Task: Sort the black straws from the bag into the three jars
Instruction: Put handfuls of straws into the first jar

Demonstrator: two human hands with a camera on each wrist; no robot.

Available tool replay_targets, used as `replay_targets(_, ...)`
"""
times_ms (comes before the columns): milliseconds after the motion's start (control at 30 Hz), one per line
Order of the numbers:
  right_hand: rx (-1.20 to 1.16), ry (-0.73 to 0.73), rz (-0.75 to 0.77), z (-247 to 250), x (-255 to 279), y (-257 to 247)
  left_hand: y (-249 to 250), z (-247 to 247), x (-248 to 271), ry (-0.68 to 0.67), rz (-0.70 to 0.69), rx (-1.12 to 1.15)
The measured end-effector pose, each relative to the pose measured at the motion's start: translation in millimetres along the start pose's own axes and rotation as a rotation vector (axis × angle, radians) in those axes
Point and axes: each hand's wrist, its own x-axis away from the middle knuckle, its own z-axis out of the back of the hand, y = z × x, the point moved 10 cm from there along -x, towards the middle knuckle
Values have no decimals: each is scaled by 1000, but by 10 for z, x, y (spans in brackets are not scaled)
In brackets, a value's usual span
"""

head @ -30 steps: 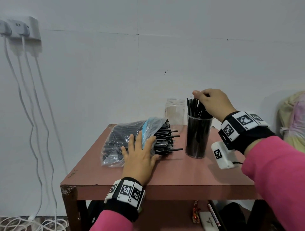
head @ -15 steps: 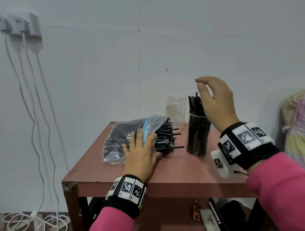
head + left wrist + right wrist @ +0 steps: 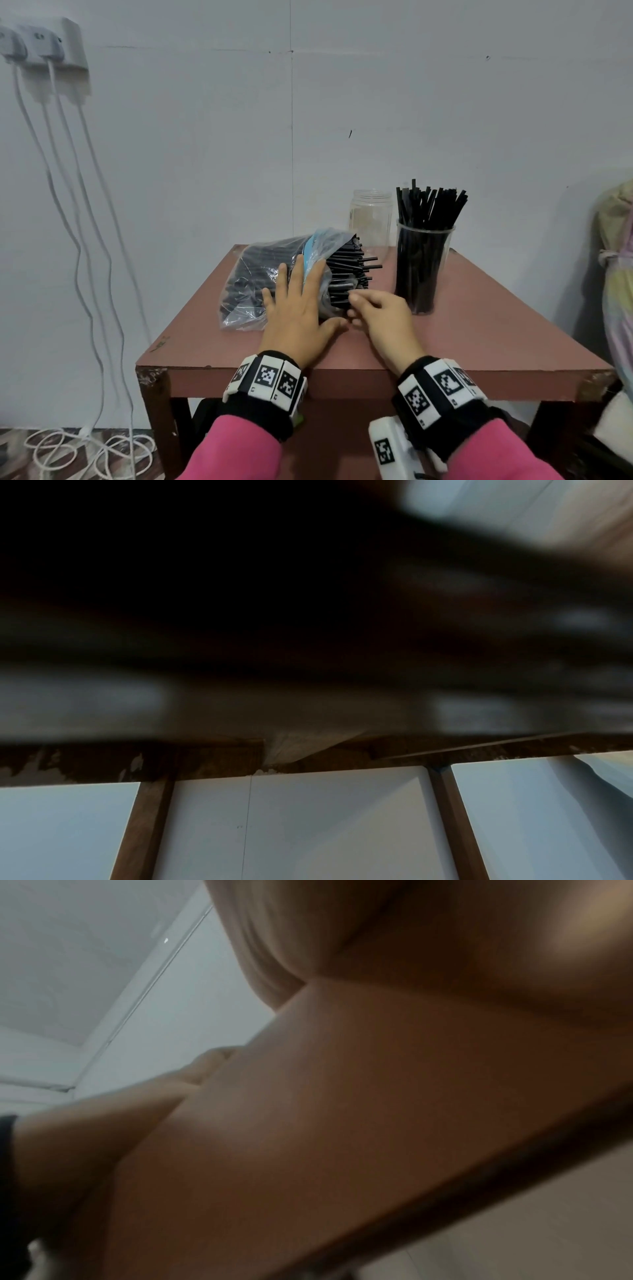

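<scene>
Two hands are down on a small brown table [image 3: 479,329]. The left hand [image 3: 298,318] lies flat on a clear plastic bag [image 3: 260,274] with its fingers straight and spread wide, pressing the bag down. The bag lies on its side on the left part of the table, and it is full of black straws [image 3: 346,274] whose ends poke out of the open mouth toward the right. The right hand [image 3: 383,318] is just beside the left one, right at those straw ends — its fingers are curled and its thumb and first finger meet at the tip of a straw, but I cannot tell for sure if it has a straw pinched. One clear jar [image 3: 424,270] stands upright just to the right of the bag, packed with black straws that stick up out of the top. Another clear jar [image 3: 370,219] stands behind, near the wall, and looks to have no straws in it. White cords [image 3: 68,212] hang down the wall on the far left. Both wrist views are blurry and close — the left shows mostly dark shapes, the right mostly skin.
</scene>
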Motion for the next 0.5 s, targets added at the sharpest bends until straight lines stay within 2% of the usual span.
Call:
replay_targets(67, 25, -39, 44, -83, 1, -48, 7, 1, -3, -4, -11, 12)
replay_targets(133, 38, -11, 60, -40, -12, -47, 13, 17, -8, 27, -24, -32)
replay_targets(267, 36, 102, 11, 126, -75, 120, 98, 169, 24, 194, -98, -88)
replay_targets(367, 58, 97, 4, 111, -107, 163, 107, 112, 27, 151, -100, -86)
replay_targets(500, -29, 44, 44, 42, -104, 112, 52, 32, 19, 38, -7, -122)
